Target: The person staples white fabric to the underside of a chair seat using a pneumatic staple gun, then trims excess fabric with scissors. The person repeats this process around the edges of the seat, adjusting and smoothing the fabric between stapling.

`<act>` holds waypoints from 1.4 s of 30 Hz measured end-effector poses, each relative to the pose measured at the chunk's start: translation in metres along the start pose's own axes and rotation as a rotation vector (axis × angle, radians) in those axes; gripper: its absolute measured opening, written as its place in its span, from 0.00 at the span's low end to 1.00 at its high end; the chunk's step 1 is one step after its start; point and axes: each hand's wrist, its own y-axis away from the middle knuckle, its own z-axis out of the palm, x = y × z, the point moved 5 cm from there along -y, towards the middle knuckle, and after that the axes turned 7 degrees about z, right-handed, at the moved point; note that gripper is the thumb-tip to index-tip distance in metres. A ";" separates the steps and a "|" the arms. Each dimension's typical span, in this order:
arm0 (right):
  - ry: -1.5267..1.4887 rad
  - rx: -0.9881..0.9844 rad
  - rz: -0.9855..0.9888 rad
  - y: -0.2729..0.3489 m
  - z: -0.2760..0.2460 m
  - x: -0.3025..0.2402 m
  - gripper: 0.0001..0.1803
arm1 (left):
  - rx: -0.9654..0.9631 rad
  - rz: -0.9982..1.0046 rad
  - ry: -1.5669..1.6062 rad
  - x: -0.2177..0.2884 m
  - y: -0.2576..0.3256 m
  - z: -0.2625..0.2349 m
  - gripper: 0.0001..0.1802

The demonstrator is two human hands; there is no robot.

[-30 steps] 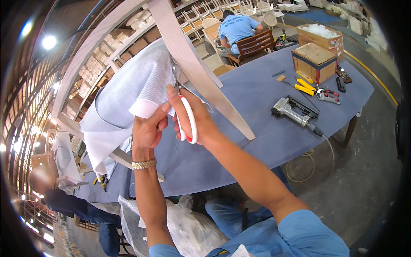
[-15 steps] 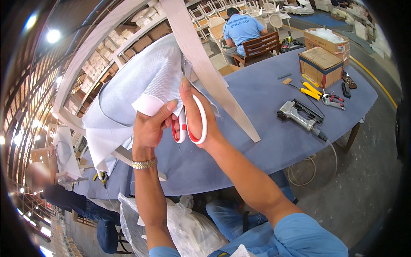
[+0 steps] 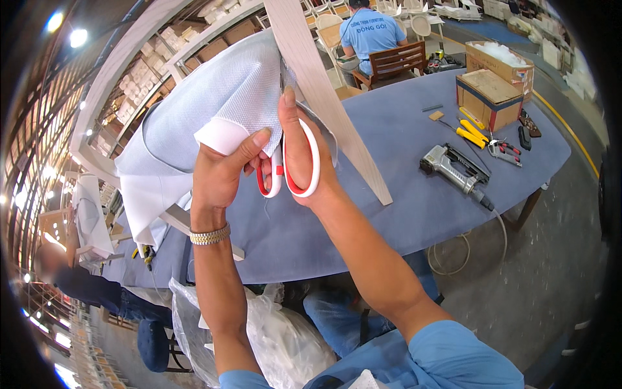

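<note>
Light grey woven fabric (image 3: 201, 97) covers the seat of a pale wooden chair frame (image 3: 317, 84) that lies tipped on the table. My left hand (image 3: 220, 172) pinches the fabric's edge, where a white underside is folded over. In my right hand (image 3: 301, 152) is a pair of scissors (image 3: 315, 170) with white and red handles, my thumb through one loop. The blades point away from me along the fabric beside the chair leg. They are mostly hidden by the cloth and my hand. A loose strip of fabric hangs on the leg side.
On the blue-grey covered table (image 3: 389, 149) lie a staple gun (image 3: 457, 172) with a hose, yellow-handled tools (image 3: 472, 135), red-handled pliers (image 3: 506, 152) and cardboard boxes (image 3: 489, 97). Clear plastic bags (image 3: 278, 337) are below the table edge. One person (image 3: 372, 39) sits beyond the table; another (image 3: 97, 292) is at left.
The whole view has shifted slightly, with the chair and hands appearing a little higher. Both hands keep their holds on the fabric and scissors.
</note>
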 end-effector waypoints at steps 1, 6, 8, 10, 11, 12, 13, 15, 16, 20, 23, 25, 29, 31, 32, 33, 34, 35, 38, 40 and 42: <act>-0.003 -0.030 0.002 -0.001 0.002 -0.003 0.37 | 0.005 0.012 -0.011 0.001 0.000 -0.001 0.10; 0.072 0.015 0.003 -0.001 -0.001 -0.007 0.33 | 0.061 0.017 -0.054 0.001 0.003 0.003 0.10; 0.129 0.025 -0.004 -0.001 -0.008 -0.006 0.33 | 0.076 0.015 -0.023 -0.005 0.006 0.006 0.09; 0.160 0.032 -0.016 -0.002 -0.014 -0.008 0.33 | 0.106 0.036 0.003 -0.002 0.010 0.011 0.09; 0.123 -0.007 0.016 -0.002 -0.016 -0.007 0.33 | 0.137 0.036 -0.004 -0.003 0.015 0.014 0.09; 0.086 -0.043 0.047 -0.001 -0.018 -0.005 0.33 | 0.190 0.030 -0.050 -0.003 0.017 0.020 0.09; 0.049 -0.077 0.077 0.001 -0.019 -0.003 0.32 | 0.223 0.020 -0.080 -0.005 0.018 0.021 0.09; 0.095 0.018 0.138 0.011 -0.034 -0.004 0.32 | 0.240 -0.004 -0.099 -0.014 0.017 0.031 0.10; 0.138 -0.036 0.166 0.020 -0.041 -0.004 0.33 | 0.282 0.036 -0.136 -0.015 0.018 0.036 0.11; 0.593 -0.047 0.179 0.094 -0.122 -0.008 0.23 | 0.373 0.019 -0.121 -0.038 0.027 0.045 0.19; 0.934 0.318 0.145 0.132 -0.230 -0.048 0.31 | 0.226 0.246 0.113 -0.062 0.030 0.063 0.20; 1.515 0.498 0.078 0.131 -0.307 -0.104 0.30 | 0.172 0.337 0.378 -0.068 0.019 0.086 0.16; 2.188 0.364 0.172 0.123 -0.440 -0.192 0.31 | 0.448 0.223 0.296 -0.057 0.011 0.104 0.20; 2.356 0.297 0.368 0.112 -0.429 -0.210 0.33 | 0.738 0.496 0.270 -0.068 0.003 0.119 0.11; 2.007 0.276 0.290 0.101 -0.414 -0.205 0.32 | 0.822 0.543 0.236 -0.066 0.001 0.121 0.09; 1.654 0.265 0.249 0.089 -0.397 -0.194 0.32 | 0.893 0.590 0.210 -0.062 0.006 0.121 0.08; 1.549 0.163 0.193 0.070 -0.348 -0.165 0.32 | 0.909 0.593 0.165 -0.061 0.011 0.118 0.07; 1.450 0.095 0.141 0.060 -0.294 -0.135 0.32 | 0.912 0.593 0.145 -0.062 0.012 0.120 0.06; 1.298 -0.187 -0.071 0.017 -0.224 -0.081 0.37 | 0.765 0.492 0.011 -0.065 0.010 0.134 0.06; 0.991 -0.255 -0.111 -0.012 -0.211 -0.059 0.38 | 0.570 0.333 -0.090 -0.083 0.031 0.143 0.08; 0.501 -0.293 -0.024 -0.052 -0.226 -0.044 0.39 | 0.379 0.104 -0.124 -0.110 0.081 0.155 0.11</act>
